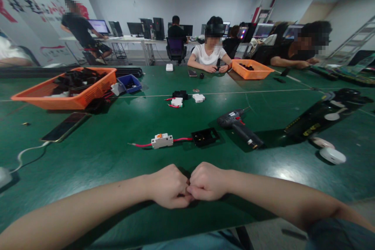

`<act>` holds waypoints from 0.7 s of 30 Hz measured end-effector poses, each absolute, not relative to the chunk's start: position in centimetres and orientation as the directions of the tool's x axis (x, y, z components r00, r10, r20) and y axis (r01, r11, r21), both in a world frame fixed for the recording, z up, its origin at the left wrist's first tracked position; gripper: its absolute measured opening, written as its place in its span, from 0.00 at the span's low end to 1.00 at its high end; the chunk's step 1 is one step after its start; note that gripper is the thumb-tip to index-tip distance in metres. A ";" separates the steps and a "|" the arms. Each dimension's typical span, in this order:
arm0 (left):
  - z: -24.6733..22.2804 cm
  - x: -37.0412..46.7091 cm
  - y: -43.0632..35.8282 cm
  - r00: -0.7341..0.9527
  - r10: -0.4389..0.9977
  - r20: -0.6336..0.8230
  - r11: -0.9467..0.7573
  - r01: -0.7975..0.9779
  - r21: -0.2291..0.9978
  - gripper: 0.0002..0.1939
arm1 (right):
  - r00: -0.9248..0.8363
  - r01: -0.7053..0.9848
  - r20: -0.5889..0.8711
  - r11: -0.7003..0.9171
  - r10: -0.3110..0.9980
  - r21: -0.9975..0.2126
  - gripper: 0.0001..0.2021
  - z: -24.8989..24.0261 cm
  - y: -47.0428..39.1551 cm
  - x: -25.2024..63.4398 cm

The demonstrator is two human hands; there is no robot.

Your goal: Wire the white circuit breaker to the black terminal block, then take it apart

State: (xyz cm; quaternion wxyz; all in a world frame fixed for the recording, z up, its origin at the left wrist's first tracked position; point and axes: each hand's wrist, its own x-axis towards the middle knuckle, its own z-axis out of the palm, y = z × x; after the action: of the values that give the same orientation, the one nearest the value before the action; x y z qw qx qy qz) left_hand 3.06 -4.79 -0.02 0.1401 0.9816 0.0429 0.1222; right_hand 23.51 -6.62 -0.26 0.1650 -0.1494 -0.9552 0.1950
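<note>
My left hand (pixel 171 186) and my right hand (pixel 208 181) rest on the green table near its front edge, both curled into loose fists. Their knuckles and thumbs touch each other, and nothing shows between the fingers. Just beyond them lies a white circuit breaker (pixel 162 141) with an orange switch. A red wire (pixel 182 139) links it to a black plastic housing (pixel 205 137), and another red wire (pixel 143 145) with a bare end sticks out to the left. To the right of the housing, a grey cordless screwdriver (pixel 240 125) lies on its side.
An orange basket (pixel 84 100) of black parts stands at left beside a blue bin (pixel 131 88) and a phone (pixel 66 127). More breakers (pixel 177 102) lie farther back. A black cylindrical object (pixel 325 115) and a white case (pixel 332 155) are at right. Co-workers sit opposite by another orange basket (pixel 252 73).
</note>
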 end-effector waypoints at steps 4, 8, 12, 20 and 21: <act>0.1 3.1 -4.8 0.969 0.119 0.217 -0.956 0.052 0.290 0.14 | -0.903 0.223 0.254 0.883 0.347 -0.413 0.24 -0.3 -6.6 23.5; 0.0 3.2 -4.8 0.971 0.120 0.206 -0.960 0.060 0.275 0.14 | -0.901 0.219 0.261 0.883 0.346 -0.416 0.24 -0.3 -6.6 23.5; 0.0 3.2 -4.8 0.971 0.122 0.207 -0.960 0.062 0.274 0.14 | -0.902 0.224 0.254 0.882 0.348 -0.415 0.24 -0.2 -6.6 23.4; 0.0 3.0 -4.8 0.968 0.115 0.224 -0.959 0.050 0.279 0.14 | -0.892 0.232 0.255 0.863 0.373 -0.449 0.25 -0.4 -6.6 23.3; 0.0 3.0 -4.8 0.968 0.114 0.225 -0.960 0.049 0.277 0.14 | -0.891 0.237 0.253 0.861 0.377 -0.450 0.25 -0.4 -6.6 23.3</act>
State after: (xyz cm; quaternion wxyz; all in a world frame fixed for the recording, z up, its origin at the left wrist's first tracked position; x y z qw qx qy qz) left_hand 3.03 -4.75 -0.02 0.1361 0.9825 0.0413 0.1201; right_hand 23.32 -6.58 -0.41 0.1684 -0.1616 -0.9498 0.2082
